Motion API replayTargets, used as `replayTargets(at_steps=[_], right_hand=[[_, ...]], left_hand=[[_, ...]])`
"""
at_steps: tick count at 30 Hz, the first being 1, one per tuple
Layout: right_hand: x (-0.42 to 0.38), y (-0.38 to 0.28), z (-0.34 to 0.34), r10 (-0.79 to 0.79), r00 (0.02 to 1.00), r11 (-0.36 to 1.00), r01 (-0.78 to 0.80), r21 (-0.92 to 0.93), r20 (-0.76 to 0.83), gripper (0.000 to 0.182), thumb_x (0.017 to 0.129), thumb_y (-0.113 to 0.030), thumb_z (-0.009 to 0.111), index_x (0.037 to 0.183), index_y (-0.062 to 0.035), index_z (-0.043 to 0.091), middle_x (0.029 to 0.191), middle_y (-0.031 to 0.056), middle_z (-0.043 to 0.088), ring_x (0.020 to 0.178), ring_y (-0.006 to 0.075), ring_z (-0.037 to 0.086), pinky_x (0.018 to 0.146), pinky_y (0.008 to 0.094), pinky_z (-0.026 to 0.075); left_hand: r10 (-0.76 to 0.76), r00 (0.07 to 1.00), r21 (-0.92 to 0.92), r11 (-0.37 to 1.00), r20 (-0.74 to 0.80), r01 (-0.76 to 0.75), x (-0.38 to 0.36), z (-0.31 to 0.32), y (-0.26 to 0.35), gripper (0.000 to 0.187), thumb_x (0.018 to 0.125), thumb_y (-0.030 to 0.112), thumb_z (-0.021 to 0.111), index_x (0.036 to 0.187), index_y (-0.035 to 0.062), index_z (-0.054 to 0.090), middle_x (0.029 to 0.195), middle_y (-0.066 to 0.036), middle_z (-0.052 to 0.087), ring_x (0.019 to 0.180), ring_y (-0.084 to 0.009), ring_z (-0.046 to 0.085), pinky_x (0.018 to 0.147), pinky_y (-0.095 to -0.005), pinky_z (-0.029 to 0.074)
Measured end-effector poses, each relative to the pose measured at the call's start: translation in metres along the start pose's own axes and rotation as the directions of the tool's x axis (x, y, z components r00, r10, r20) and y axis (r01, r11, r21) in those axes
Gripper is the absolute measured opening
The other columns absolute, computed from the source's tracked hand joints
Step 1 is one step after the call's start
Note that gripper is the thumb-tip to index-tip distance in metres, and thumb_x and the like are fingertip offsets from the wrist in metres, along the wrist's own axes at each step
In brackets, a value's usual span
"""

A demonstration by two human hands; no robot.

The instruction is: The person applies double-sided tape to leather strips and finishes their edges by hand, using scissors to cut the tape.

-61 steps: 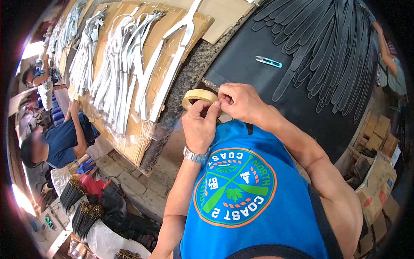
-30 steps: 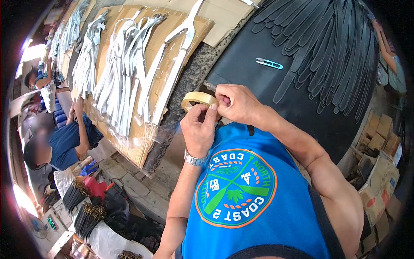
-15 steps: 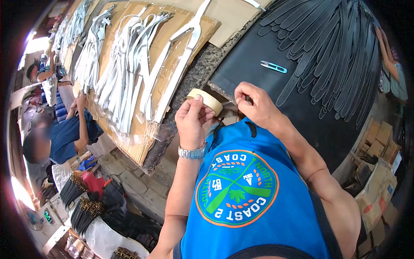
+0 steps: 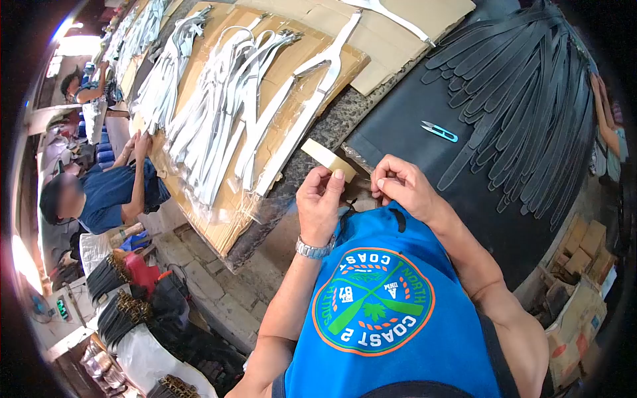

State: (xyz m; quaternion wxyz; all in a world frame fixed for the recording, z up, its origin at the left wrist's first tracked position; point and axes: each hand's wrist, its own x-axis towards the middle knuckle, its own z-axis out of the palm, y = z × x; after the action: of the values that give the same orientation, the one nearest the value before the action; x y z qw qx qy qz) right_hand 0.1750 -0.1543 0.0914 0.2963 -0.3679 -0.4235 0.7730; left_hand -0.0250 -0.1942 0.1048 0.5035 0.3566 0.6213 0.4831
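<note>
A pale yellow roll of masking tape (image 4: 330,159) is gripped in my left hand (image 4: 321,199), thumb on its near end and fingers bent beneath. The roll is turned edge-on. Just to its right, my right hand (image 4: 406,184) is closed with its fingertips pinched together; whatever lies between them is hidden. Both hands are in front of my blue sleeveless shirt, near the table edge. Beyond my right hand, thread snips (image 4: 440,131) with a light blue handle lie on the black tabletop (image 4: 398,126).
Many black straps (image 4: 511,106) fan across the table at right. White straps (image 4: 219,113) lie on cardboard (image 4: 355,63) at left. A co-worker in a dark blue shirt (image 4: 109,199) stands at the left side. Cardboard boxes (image 4: 577,325) sit at lower right.
The tape roll has tilted edge-on, and my right hand has come closer to it. The thin strip seen between them before no longer shows. The view has shifted slightly.
</note>
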Motion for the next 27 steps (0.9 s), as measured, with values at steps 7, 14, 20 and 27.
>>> replayTargets(at_steps=[7,14,20,27], right_hand=[[0.005,0.004,0.009,-0.050,0.996,0.988,0.039,-0.152,-0.075,0.023,0.097,-0.015,0.063,0.117,-0.0044,0.057,0.086,-0.0013,0.060,0.075,0.0053,0.058,0.063,0.0227,0.050],[0.013,0.013,0.012,-0.049,0.992,0.894,-0.008,-0.448,-0.117,0.031,0.094,-0.015,0.068,0.121,-0.0008,0.062,0.073,0.0011,0.061,0.063,0.0079,0.055,0.058,0.0272,0.047],[0.015,0.015,0.019,-0.141,0.979,0.837,0.041,-0.546,-0.144,0.021,0.091,-0.018,0.068,0.105,-0.0020,0.069,0.072,0.0133,0.067,0.062,0.0200,0.063,0.058,0.0362,0.049],[0.015,0.021,0.014,-0.081,0.994,0.801,0.019,-0.599,-0.076,0.013,0.094,-0.015,0.067,0.093,-0.0017,0.067,0.073,0.0029,0.062,0.068,0.0068,0.056,0.059,0.0278,0.046]], left_hand=[[0.095,0.995,0.154,0.983,0.014,-0.096,-0.007,0.002,0.003,0.020,0.097,0.017,0.070,0.101,-0.0013,0.066,0.085,-0.002,0.067,0.075,-0.0064,0.059,0.066,-0.0227,0.049],[0.166,0.985,0.164,0.972,0.042,-0.171,-0.013,0.006,-0.002,0.016,0.096,0.013,0.070,0.103,-0.0014,0.066,0.084,-0.005,0.067,0.076,-0.0083,0.062,0.066,-0.0257,0.052],[0.249,0.967,0.226,0.940,0.059,-0.255,-0.016,0.008,-0.005,0.016,0.096,0.013,0.069,0.104,-0.0009,0.067,0.086,-0.006,0.069,0.076,-0.0085,0.063,0.065,-0.0256,0.052],[0.032,0.998,0.024,0.999,0.060,-0.034,-0.016,0.001,-0.008,0.022,0.099,0.019,0.067,0.106,-0.0024,0.066,0.089,-0.003,0.068,0.079,-0.0070,0.061,0.068,-0.0238,0.050]])
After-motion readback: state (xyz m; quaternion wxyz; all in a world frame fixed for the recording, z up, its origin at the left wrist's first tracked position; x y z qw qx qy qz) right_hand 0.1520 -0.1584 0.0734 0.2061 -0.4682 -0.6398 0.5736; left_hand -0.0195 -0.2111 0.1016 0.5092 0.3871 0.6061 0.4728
